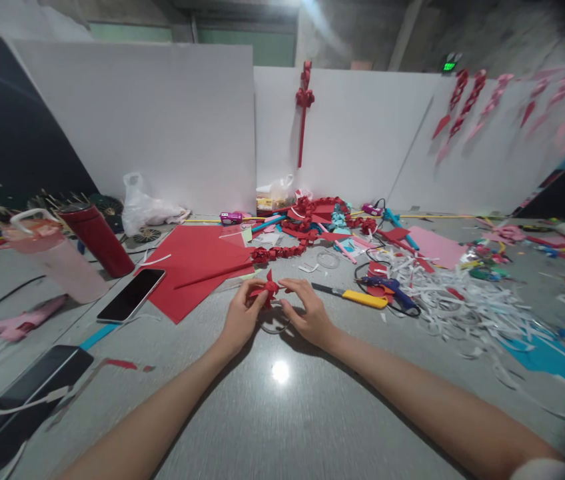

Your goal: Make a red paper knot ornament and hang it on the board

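Observation:
A small red folded-paper flower with pointed ends is pinched between the thumb and fingers of my left hand, just above the grey table. My right hand is close on its other side, thumb and forefinger curved and apart. The forefinger's tip is at the paper's edge; I cannot tell whether it touches. Beneath both hands lies a thin, pale ring-shaped strip. Right of my right hand rests a yellow-handled utility knife. A large red paper sheet lies to the left, partly under a red braided paper chain.
A blue glue gun and a heap of white paper strips lie at the right. A phone, a pink bottle, a red tumbler and a pink glue gun are at the left. White panels stand behind.

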The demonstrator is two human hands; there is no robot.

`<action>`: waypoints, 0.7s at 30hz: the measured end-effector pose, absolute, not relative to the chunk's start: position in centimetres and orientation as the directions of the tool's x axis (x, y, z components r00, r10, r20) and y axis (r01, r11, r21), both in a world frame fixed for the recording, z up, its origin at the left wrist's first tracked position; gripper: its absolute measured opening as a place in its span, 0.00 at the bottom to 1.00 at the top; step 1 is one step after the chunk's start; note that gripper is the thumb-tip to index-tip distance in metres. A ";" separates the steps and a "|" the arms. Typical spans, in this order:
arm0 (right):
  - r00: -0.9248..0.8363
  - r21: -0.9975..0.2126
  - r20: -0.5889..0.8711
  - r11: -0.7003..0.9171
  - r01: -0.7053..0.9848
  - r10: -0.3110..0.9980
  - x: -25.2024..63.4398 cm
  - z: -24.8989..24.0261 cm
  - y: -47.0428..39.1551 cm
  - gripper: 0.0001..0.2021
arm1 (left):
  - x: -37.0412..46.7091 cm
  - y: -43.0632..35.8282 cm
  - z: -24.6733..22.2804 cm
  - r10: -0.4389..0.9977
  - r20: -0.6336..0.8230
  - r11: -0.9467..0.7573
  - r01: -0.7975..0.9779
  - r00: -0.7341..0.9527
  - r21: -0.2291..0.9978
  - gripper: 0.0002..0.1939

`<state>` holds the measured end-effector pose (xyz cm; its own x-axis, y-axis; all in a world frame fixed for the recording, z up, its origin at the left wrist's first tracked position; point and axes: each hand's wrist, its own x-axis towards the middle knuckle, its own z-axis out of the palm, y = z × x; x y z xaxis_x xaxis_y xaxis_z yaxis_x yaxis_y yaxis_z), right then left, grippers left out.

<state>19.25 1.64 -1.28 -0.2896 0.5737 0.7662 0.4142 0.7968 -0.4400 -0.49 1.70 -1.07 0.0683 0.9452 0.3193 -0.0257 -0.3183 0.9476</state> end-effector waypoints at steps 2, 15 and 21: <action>-0.284 -0.444 0.761 0.788 0.427 0.583 19.3 -1.4 1.8 0.21 | -0.6 2.0 -1.2 0.957 0.289 -0.286 -0.062 0.042 0.956 0.18; -0.314 -0.410 0.749 0.780 0.473 0.583 19.3 -1.1 1.9 0.19 | -0.4 1.9 -1.0 0.977 0.177 -0.154 -0.175 0.122 0.972 0.22; -0.298 -0.400 0.740 0.751 0.525 0.603 19.4 -1.4 1.9 0.20 | -0.4 1.6 -0.6 0.968 0.200 -0.181 -0.129 0.151 0.975 0.26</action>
<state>19.41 1.91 -1.44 -0.2983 0.6031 0.7398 0.5253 0.7509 -0.4003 -0.35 1.62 -0.57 0.1509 0.9682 0.1995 -0.1294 -0.1807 0.9750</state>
